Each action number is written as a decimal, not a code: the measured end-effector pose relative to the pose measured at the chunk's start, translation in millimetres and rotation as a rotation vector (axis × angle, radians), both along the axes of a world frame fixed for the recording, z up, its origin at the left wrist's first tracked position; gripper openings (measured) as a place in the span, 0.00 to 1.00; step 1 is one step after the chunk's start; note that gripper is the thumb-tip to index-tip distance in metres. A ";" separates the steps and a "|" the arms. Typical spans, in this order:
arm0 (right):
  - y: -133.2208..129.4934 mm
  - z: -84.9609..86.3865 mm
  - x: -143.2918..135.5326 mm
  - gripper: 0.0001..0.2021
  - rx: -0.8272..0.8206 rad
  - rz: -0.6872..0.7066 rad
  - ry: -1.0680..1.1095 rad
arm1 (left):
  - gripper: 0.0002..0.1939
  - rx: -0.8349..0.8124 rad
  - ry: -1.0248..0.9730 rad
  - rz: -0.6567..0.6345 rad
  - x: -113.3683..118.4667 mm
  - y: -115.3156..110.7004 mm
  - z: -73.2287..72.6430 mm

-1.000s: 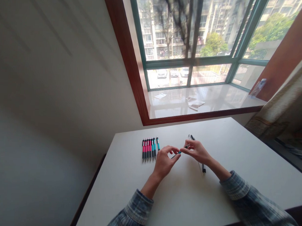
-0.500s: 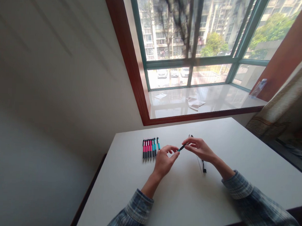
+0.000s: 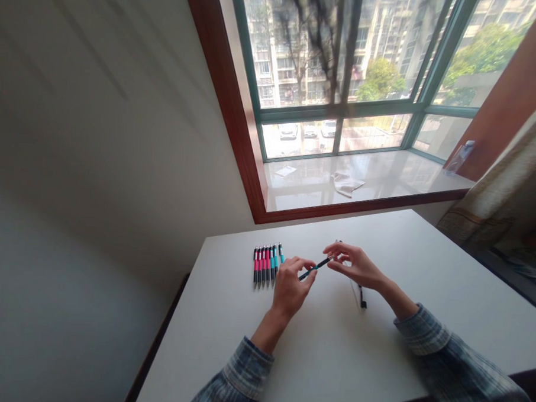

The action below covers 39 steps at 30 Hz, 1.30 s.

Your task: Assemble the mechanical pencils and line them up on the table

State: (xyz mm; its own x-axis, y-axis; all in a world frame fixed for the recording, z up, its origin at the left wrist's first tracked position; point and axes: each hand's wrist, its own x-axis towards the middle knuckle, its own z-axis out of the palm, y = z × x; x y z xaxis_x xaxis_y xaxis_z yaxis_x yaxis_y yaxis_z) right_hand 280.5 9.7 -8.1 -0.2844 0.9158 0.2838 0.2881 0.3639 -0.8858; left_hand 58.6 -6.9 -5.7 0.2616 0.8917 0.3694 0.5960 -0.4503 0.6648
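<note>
Between my hands is a dark pen with a teal band [image 3: 323,263], tilted up to the right. My left hand [image 3: 291,283] pinches its lower part between thumb and fingers. The fingertips of my right hand [image 3: 356,266] are closed on its upper right end. Left of my left hand, several pens [image 3: 264,266] lie side by side in a row on the white table [image 3: 332,358], some pink and black, others teal and black. One teal pen [image 3: 281,252] at the row's right end is partly hidden by my left hand.
Beneath and beside my right hand lies a thin clear and black item [image 3: 362,299], partly covered. Behind the table, the window sill [image 3: 308,188] holds a crumpled cloth or paper [image 3: 347,184], a flat white piece [image 3: 286,171] and a clear bottle [image 3: 460,158].
My left hand has shifted slightly left and down, and more of the pen shows between my hands. My right hand is nearly unmoved.
</note>
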 end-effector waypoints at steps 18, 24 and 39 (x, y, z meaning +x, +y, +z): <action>0.0 -2.0 -0.2 0.22 0.006 0.009 -0.030 | 0.06 0.101 0.097 0.003 -1.9 -0.5 -2.8; 1.5 -3.9 -0.2 0.14 0.055 0.038 -0.006 | 0.05 0.102 0.087 0.000 -2.3 0.4 -3.0; -0.3 -5.9 -4.0 0.15 0.046 -0.019 -0.161 | 0.06 0.168 0.215 0.000 -3.6 0.7 -3.2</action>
